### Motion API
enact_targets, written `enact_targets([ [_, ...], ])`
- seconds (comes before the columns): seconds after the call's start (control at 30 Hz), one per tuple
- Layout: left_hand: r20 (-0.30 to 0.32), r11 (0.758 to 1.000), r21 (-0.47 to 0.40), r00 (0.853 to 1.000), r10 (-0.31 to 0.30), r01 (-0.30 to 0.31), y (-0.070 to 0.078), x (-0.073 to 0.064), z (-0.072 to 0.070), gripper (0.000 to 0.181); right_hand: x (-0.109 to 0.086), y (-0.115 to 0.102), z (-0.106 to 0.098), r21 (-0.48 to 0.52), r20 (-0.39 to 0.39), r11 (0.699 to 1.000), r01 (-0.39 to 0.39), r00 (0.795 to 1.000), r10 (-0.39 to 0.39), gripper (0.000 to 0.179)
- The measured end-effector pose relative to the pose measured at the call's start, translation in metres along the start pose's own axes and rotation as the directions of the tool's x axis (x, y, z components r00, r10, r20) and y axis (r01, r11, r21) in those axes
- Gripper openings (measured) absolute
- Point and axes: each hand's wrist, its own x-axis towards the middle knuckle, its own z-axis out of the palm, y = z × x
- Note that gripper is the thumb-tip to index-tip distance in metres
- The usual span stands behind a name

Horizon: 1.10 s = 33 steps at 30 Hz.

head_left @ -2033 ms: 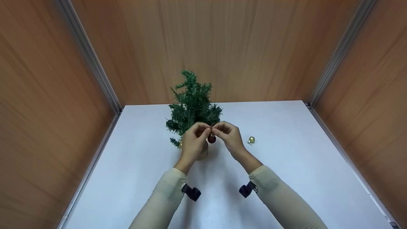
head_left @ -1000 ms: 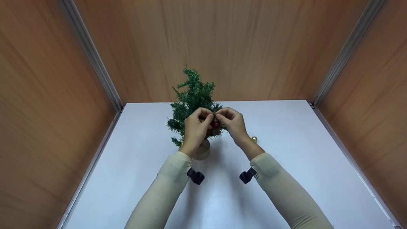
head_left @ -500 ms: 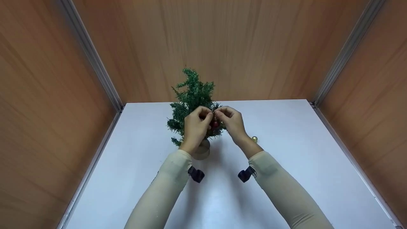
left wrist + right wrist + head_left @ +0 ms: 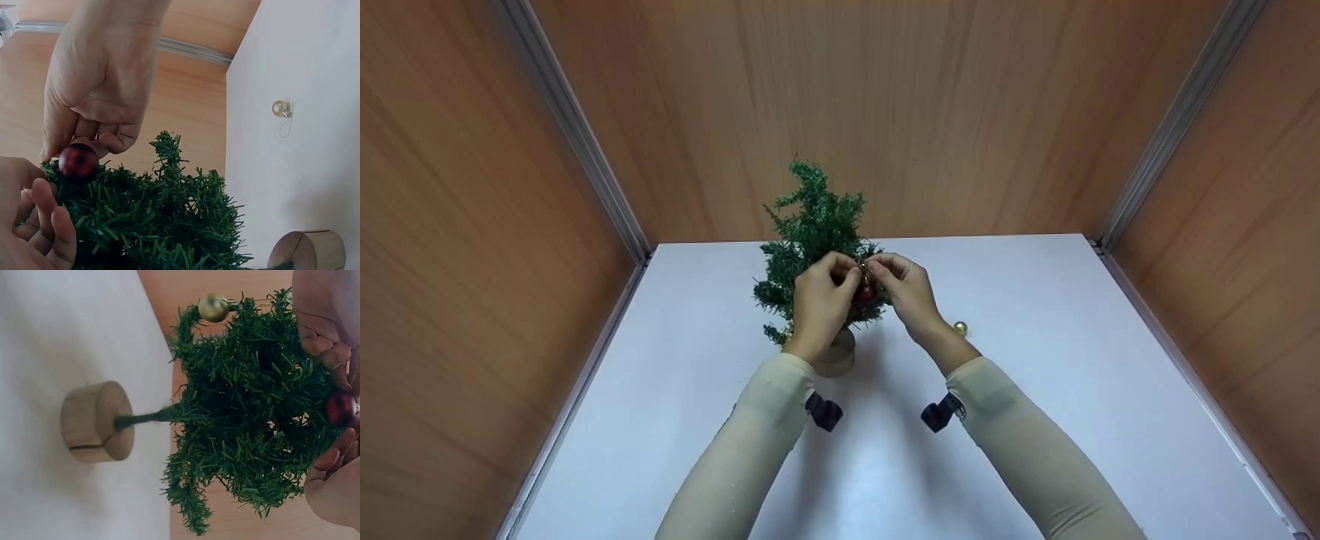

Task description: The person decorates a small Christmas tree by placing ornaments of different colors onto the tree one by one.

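Observation:
A small artificial Christmas tree (image 4: 814, 225) stands on a round wooden base (image 4: 93, 422). A dark red bauble (image 4: 868, 293) hangs at its front right branches, its gold cap just below the fingertips. My left hand (image 4: 821, 304) and right hand (image 4: 911, 296) meet there, thumb and forefinger of each pinching the bauble's hanging loop. In the left wrist view the red bauble (image 4: 79, 163) sits between the two hands, against the green needles. The loop itself is mostly hidden by fingers. A gold bauble (image 4: 214, 307) hangs from a low branch on the tree's left side.
Another gold bauble (image 4: 279, 108) with a thin string loop lies on the white table (image 4: 1035, 337), right of the tree. Wood-grain panels (image 4: 960, 112) with grey metal corner strips close in the back and both sides.
Both hands have lifted the red bauble from in front of the wooden base up to the tree's front right branches. Over the last half second they have hardly moved.

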Motion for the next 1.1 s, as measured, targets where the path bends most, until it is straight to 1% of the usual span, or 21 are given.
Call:
enact_targets([
  [0.17, 0.009, 1.0, 0.014, 1.0, -0.003, 0.003, 0.001, -0.001, -0.001, 0.006, -0.001, 0.0, 0.001, 0.001, 0.005, 1.0, -0.026, 1.0, 0.026, 0.024],
  [0.5, 0.027, 1.0, 0.006, 1.0, -0.002, 0.002, 0.006, -0.008, -0.005, 0.006, -0.009, -0.003, 0.003, 0.01, -0.021, 0.996, -0.092, 0.996, 0.092, 0.026],
  [0.67, 0.032, 1.0, 0.016, 0.999, -0.005, 0.005, 0.007, -0.009, -0.007, 0.007, -0.011, -0.002, 0.003, -0.013, -0.027, 0.991, -0.131, 0.991, 0.131, 0.028],
  [0.8, 0.044, 1.0, 0.019, 0.999, -0.01, 0.009, 0.008, -0.011, -0.008, 0.005, -0.012, -0.002, 0.001, -0.03, -0.038, 0.991, -0.133, 0.991, 0.132, 0.028],
  [1.0, 0.048, 1.0, 0.002, 0.999, 0.008, -0.008, 0.009, -0.013, -0.01, 0.003, -0.015, 0.0, -0.002, -0.049, -0.048, 0.994, -0.093, 0.995, 0.091, 0.025],
  [1.1, 0.052, 1.0, 0.001, 0.999, 0.007, -0.007, 0.008, -0.014, -0.011, 0.003, -0.017, 0.001, -0.003, -0.061, -0.044, 0.994, -0.094, 0.995, 0.091, 0.025],
])
